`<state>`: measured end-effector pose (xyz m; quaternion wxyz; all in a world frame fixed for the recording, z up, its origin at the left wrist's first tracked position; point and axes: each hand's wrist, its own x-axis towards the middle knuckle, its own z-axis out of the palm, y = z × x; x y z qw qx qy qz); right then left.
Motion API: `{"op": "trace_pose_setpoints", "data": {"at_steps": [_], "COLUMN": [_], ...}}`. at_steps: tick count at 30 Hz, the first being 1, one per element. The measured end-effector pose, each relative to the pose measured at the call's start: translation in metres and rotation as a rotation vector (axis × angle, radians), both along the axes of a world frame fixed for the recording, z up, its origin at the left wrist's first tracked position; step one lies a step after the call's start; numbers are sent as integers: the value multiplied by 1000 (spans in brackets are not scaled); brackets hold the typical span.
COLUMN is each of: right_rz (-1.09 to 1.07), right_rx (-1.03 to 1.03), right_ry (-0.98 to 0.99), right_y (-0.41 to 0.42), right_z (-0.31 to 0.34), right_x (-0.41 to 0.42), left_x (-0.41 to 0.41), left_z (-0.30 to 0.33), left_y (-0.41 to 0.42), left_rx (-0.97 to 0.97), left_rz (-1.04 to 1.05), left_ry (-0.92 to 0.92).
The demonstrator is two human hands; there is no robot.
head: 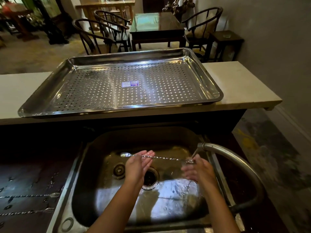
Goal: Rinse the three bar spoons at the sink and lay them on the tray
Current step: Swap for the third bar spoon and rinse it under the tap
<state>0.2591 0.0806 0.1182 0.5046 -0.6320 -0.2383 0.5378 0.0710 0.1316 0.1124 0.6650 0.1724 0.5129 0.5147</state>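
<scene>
The right hand (198,170) is motion-blurred under the running water, hiding how it grips the spoon (161,157), while two other spoons (30,195) left of it run off-frame.

Left hand (137,167) and right hand (199,170) over the sink (87,174), fingers straight, a bar spoon (161,157) held level between them. Its right end sits under water from the tap (218,147). Two more bar spoons (30,196) lie on the dark worktop (25,175), left. Perforated tray (117,107) on the ledge behind.
</scene>
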Motion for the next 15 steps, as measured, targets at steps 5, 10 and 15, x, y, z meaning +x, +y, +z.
{"op": "trace_pose_setpoints", "data": {"at_steps": [5,10,15], "right_rz": [183,106,154], "right_rx": [-87,-54,-27], "right_ry": [-291,-57,47], "right_y": [0,6,19], "right_z": [5,5,10], "right_x": [-9,-33,-76], "left_x": [-22,-45,-87], "left_z": [0,6,6], "left_y": [-3,-1,6], "left_rx": [-9,8,-32], "left_rz": [12,23,126], "left_ry": [-10,-31,-68]}}
